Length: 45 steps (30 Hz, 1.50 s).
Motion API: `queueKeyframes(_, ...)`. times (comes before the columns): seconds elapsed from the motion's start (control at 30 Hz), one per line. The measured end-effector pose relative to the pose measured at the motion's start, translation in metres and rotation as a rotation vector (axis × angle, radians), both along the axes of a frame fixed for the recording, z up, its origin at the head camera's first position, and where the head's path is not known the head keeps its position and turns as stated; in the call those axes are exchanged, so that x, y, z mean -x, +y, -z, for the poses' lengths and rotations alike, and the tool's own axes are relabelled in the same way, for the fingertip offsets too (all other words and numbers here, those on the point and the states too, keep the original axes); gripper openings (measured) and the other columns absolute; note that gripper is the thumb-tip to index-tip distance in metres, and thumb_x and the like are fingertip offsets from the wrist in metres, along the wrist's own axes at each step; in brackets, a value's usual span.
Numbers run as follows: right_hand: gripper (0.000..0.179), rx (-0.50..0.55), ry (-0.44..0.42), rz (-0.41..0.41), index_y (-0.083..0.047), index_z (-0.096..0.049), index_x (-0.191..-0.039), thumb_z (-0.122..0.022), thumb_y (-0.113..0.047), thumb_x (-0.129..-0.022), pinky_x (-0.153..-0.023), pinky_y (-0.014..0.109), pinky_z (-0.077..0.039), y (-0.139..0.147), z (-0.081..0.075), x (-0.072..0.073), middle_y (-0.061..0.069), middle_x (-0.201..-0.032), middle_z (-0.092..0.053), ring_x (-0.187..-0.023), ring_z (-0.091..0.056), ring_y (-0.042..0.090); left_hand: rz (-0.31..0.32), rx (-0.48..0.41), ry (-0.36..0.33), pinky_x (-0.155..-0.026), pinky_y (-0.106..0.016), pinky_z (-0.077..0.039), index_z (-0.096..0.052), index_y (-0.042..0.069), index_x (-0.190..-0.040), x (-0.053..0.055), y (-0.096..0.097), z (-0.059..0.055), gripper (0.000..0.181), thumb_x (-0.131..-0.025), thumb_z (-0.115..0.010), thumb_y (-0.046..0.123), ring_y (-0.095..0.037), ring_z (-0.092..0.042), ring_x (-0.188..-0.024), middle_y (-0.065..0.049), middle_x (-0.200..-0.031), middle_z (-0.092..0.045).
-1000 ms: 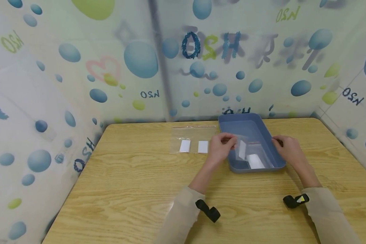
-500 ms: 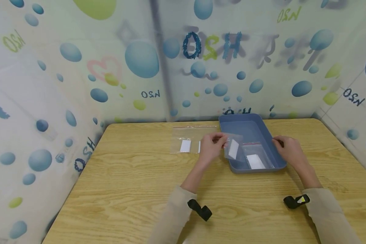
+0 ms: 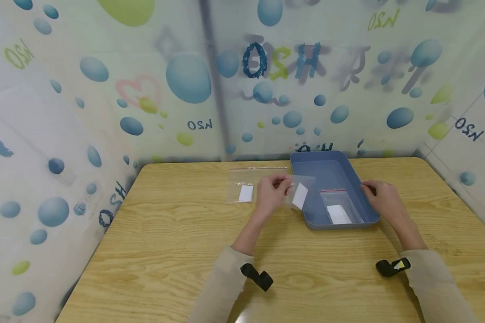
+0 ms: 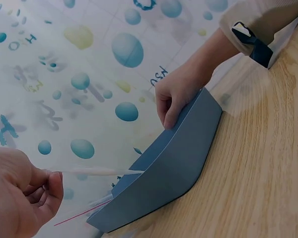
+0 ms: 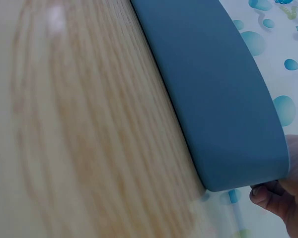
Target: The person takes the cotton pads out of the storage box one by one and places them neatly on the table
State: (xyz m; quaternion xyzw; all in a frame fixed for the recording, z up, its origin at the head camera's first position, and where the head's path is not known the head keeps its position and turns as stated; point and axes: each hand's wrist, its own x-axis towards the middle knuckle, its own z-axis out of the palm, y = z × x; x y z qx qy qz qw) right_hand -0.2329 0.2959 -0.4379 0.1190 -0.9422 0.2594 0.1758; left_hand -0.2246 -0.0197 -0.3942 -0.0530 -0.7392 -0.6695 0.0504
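My left hand [image 3: 270, 196] pinches a small clear zip bag [image 3: 301, 195] by its edge, with a flat white piece inside. The bag hangs tilted over the left rim of a blue tray [image 3: 319, 169]; in the left wrist view the bag [image 4: 99, 172] appears nearly edge-on. My right hand [image 3: 381, 197] grips the tray's right rim, thumb on the inner side, as seen in the left wrist view. Inside the tray, near its front, lies another zip bag [image 3: 339, 211] with a red seal line and a white piece.
Left of the tray, clear zip packaging [image 3: 236, 177] with a red seal line lies flat on the wooden table [image 3: 165, 233]. One white piece [image 3: 245, 193] shows in it; my left hand covers part of it. A patterned curtain [image 3: 169, 121] stands behind the table.
My left hand has moved left with the zip bag, from over the tray's middle to its left rim, covering a white piece on the table. My right hand and the tray stay put.
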Motion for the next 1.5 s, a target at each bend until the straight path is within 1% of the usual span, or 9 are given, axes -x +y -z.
queueKeyframes(0.13, 0.019, -0.001, -0.002, 0.003, 0.017, -0.068, -0.105, -0.063, 0.001, -0.097, -0.066, 0.054, -0.052, 0.0, 0.0, 0.0, 0.032, -0.093, -0.069, -0.075, -0.066, 0.039, -0.018, 0.022, 0.006, -0.062, -0.025, -0.056, -0.074, -0.006, -0.099, 0.0, -0.006, -0.001, 0.012, -0.097, -0.068, 0.005, -0.01, -0.065, -0.067, -0.011, -0.084, -0.073)
queueKeyframes(0.33, 0.019, 0.008, -0.011, 0.0, 0.018, -0.068, -0.105, -0.063, 0.001, -0.097, -0.065, 0.053, -0.052, -0.001, -0.002, -0.002, 0.032, -0.093, -0.069, -0.075, -0.066, 0.039, -0.028, 0.009, -0.006, -0.07, -0.038, -0.06, -0.074, -0.005, -0.1, 0.001, -0.014, -0.002, 0.013, -0.097, -0.067, 0.005, -0.009, -0.064, -0.068, -0.011, -0.085, -0.072)
queueKeyframes(0.63, 0.019, 0.001, -0.006, -0.002, 0.017, -0.068, -0.105, -0.063, 0.001, -0.097, -0.064, 0.051, -0.052, -0.001, -0.003, -0.002, 0.031, -0.092, -0.069, -0.073, -0.066, 0.038, -0.052, -0.033, 0.05, -0.063, -0.021, -0.055, -0.073, -0.008, -0.101, 0.004, -0.026, -0.003, 0.014, -0.097, -0.067, 0.005, -0.008, -0.062, -0.066, -0.014, -0.084, -0.071)
queueKeyframes(0.9, 0.02, 0.008, -0.027, 0.005, 0.017, -0.068, -0.107, -0.062, -0.001, -0.098, -0.067, 0.053, -0.052, -0.002, -0.003, -0.002, 0.031, -0.094, -0.069, -0.076, -0.066, 0.039, -0.064, -0.036, 0.112, -0.061, -0.022, -0.052, -0.072, -0.008, -0.099, 0.006, -0.04, -0.002, 0.015, -0.098, -0.066, 0.006, -0.009, -0.059, -0.065, -0.012, -0.081, -0.068)
queueKeyframes(1.1, 0.02, 0.008, -0.031, 0.009, 0.017, -0.068, -0.107, -0.062, -0.001, -0.098, -0.067, 0.053, -0.052, -0.001, -0.003, -0.002, 0.031, -0.094, -0.069, -0.077, -0.066, 0.039, -0.068, -0.059, 0.13, -0.063, -0.02, -0.052, -0.071, -0.008, -0.101, 0.009, -0.052, 0.0, 0.016, -0.099, -0.065, 0.006, -0.009, -0.059, -0.067, -0.013, -0.082, -0.067)
queueKeyframes(1.13, 0.021, 0.008, -0.032, 0.009, 0.017, -0.068, -0.107, -0.062, -0.001, -0.099, -0.067, 0.053, -0.052, -0.001, -0.003, -0.002, 0.031, -0.094, -0.069, -0.077, -0.066, 0.039, -0.07, -0.05, 0.125, -0.065, -0.024, -0.053, -0.071, -0.009, -0.102, 0.006, -0.053, -0.004, 0.016, -0.099, -0.065, 0.005, -0.011, -0.059, -0.068, -0.016, -0.083, -0.067)
queueKeyframes(1.33, 0.02, 0.006, -0.028, 0.01, 0.017, -0.068, -0.106, -0.062, -0.001, -0.098, -0.067, 0.054, -0.052, -0.002, -0.004, -0.003, 0.032, -0.094, -0.069, -0.077, -0.066, 0.04, -0.079, -0.001, 0.116, -0.073, -0.043, -0.057, -0.072, -0.006, -0.104, 0.008, -0.065, -0.001, 0.016, -0.1, -0.065, 0.008, -0.014, -0.06, -0.071, -0.012, -0.085, -0.067)
queueKeyframes(1.37, 0.02, 0.006, -0.027, 0.009, 0.017, -0.068, -0.106, -0.062, -0.001, -0.098, -0.067, 0.054, -0.052, -0.002, -0.004, -0.003, 0.032, -0.094, -0.069, -0.077, -0.066, 0.04, -0.079, -0.002, 0.123, -0.072, -0.039, -0.057, -0.072, -0.005, -0.104, 0.012, -0.068, 0.003, 0.016, -0.099, -0.065, 0.009, -0.012, -0.06, -0.07, -0.009, -0.085, -0.067)
queueKeyframes(1.5, 0.021, 0.007, -0.029, 0.009, 0.017, -0.067, -0.107, -0.062, -0.001, -0.098, -0.069, 0.057, -0.052, -0.002, -0.004, -0.003, 0.032, -0.095, -0.069, -0.079, -0.066, 0.042, -0.076, -0.019, 0.141, -0.065, -0.024, -0.055, -0.073, -0.006, -0.104, 0.013, -0.075, 0.005, 0.017, -0.099, -0.066, 0.009, -0.014, -0.061, -0.07, -0.012, -0.086, -0.068)
